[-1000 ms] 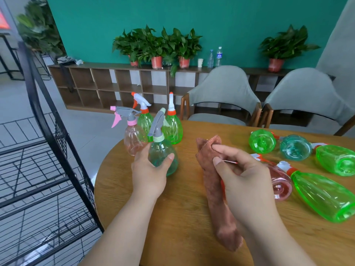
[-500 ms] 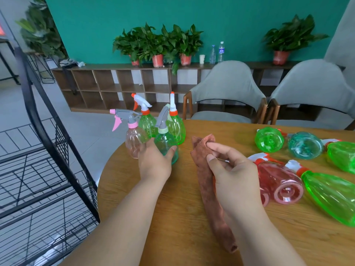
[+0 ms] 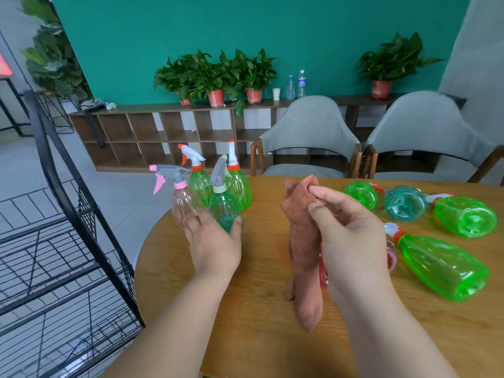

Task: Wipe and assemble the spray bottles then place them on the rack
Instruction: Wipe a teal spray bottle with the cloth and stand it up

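Left hand (image 3: pixel 215 241): fingers and thumb wrapped round the lower body of the teal bottle (image 3: pixel 222 205). The bottle is upright on the bench (image 3: pixel 259 336), trigger head on.
Right hand (image 3: pixel 351 236): thumb and forefinger pinch the top corner of the cloth (image 3: pixel 302 241). The rest hangs down, tail lying on the bench. Cloth and teal bottle are apart.

Just beyond the left hand: pink bottle (image 3: pixel 184 208) right beside the fingers, two green bottles (image 3: pixel 200 184) behind it. All upright, heads fitted.
Under the right hand: lying pink bottle (image 3: pixel 392 259), mostly hidden.
Further right of that hand: four lying bottles (image 3: pixel 441 268), three green and one teal. Can't tell how well their heads are seated.

My read: the teal one is wiped and assembled and sits with the finished group, so we're between bottles. Next is either racking the upright four or letting go and starting on the lying pink bottle with the cloth.

Rack (image 3: pixel 81 241): black wire, left of and below the left hand, off the bench edge. Racking calls for lifting clear of the neighbours and setting the base flat on the wire. A narrow base could tip on those gaps.

Room: round wood bench, two grey chairs (image 3: pixel 308 132) beyond the right hand. Behind them a low cubby shelf (image 3: pixel 163 132) with potted plants (image 3: pixel 215 72), against a teal wall.
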